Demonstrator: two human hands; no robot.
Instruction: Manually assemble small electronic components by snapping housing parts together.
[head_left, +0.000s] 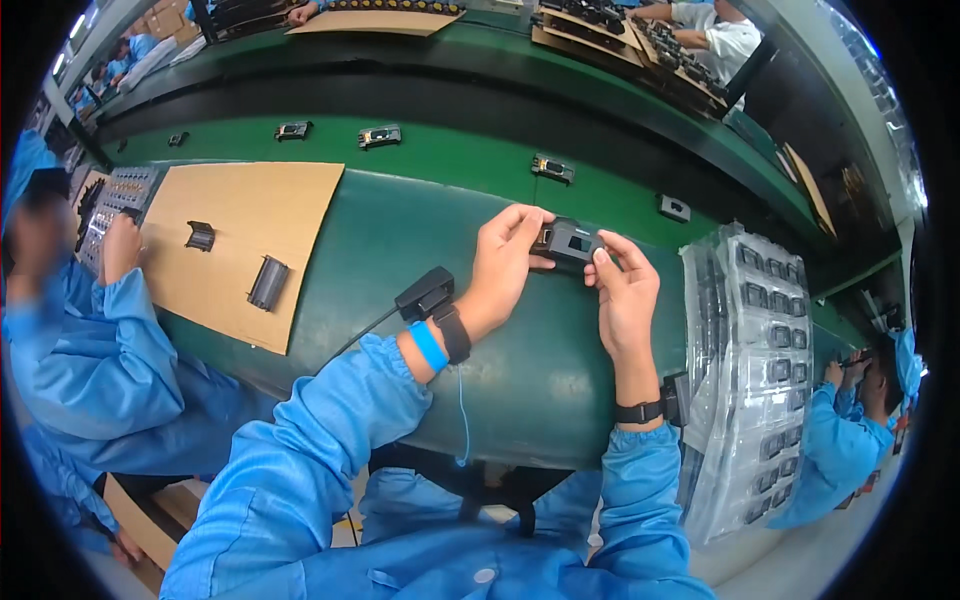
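Between both hands I hold a small dark grey plastic device [571, 241] with a dark window in its top face, raised above the green table mat. My left hand [508, 262] grips its left end, thumb on top. At the right end, my right hand [622, 283] pinches it between thumb and fingers. A blue wrist strap [428, 346] and a black band with a small black box [430, 295] sit on my left wrist. Another black band [638, 411] circles my right wrist.
Beyond the mat, a green conveyor belt [450, 160] carries several circuit units. Clear trays [740, 380] of dark parts stand at the right. Two black parts lie on cardboard [235, 240] at the left, beside a co-worker [90, 350]. Another co-worker [850, 430] sits at far right.
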